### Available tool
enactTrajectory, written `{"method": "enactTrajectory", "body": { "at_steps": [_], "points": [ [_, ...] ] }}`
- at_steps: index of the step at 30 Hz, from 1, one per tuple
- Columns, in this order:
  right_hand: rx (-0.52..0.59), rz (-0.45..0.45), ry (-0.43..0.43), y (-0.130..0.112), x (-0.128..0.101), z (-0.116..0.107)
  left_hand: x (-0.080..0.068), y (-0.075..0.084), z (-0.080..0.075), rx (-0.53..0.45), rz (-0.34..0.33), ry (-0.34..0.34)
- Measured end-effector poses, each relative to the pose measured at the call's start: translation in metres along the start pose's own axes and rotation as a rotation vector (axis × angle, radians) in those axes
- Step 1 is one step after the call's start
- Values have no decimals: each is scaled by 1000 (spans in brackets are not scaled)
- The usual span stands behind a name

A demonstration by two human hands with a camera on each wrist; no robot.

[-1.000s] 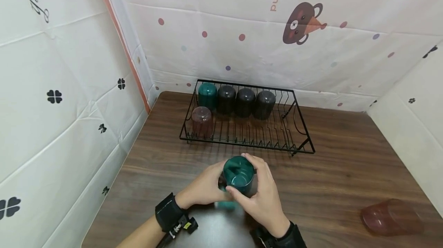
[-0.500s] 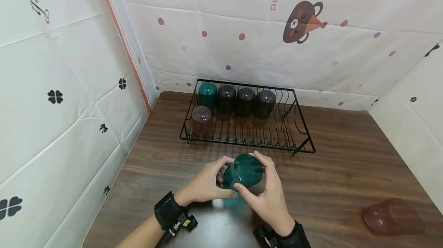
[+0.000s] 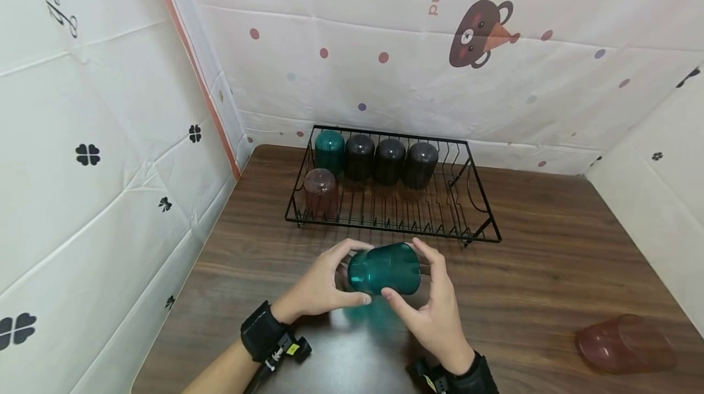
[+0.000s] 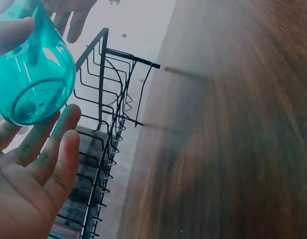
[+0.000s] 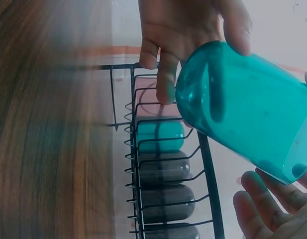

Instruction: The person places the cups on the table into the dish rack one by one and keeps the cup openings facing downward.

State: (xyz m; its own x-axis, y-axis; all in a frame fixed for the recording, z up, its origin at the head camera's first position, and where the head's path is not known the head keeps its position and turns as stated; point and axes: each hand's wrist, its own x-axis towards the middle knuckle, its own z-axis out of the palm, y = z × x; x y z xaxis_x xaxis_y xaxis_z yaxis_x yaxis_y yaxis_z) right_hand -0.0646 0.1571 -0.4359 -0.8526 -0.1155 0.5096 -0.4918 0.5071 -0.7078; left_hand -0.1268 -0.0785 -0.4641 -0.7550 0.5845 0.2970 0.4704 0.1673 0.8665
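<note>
Head: left hand and right hand grip teal cup sideways above table, in front of rack.
Left wrist: fingers curl under cup base.
Right wrist: thumb on cup.

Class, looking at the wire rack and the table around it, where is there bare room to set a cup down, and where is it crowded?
The black wire dish rack is bare along its front row right of the upside-down pink cup and at its right end. Its back-left row is crowded: one teal cup, three dark cups. Bare wooden table lies between the rack and the tipped pink cup.
</note>
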Motion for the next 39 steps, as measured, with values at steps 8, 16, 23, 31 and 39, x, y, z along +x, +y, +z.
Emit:
{"method": "enactTrajectory", "body": {
  "at_steps": [8, 16, 23, 31, 39],
  "points": [
    [-19, 28, -16, 0, 0, -1, 0, -2, -2, 2, 19, 19],
    [-13, 23, -23, 1, 0, -2, 0, -1, -4, -10, 44, 24],
    [0, 55, -52, 1, 0, -4, -1, -1, -6, -25, 65, 49],
    [-15, 59, -65, 3, 0, -4, -1, -1, -7, -51, 123, 104],
    [-10, 87, -91, 6, -1, 0, 1, -5, -10, -63, 202, 175]
  ]
}}
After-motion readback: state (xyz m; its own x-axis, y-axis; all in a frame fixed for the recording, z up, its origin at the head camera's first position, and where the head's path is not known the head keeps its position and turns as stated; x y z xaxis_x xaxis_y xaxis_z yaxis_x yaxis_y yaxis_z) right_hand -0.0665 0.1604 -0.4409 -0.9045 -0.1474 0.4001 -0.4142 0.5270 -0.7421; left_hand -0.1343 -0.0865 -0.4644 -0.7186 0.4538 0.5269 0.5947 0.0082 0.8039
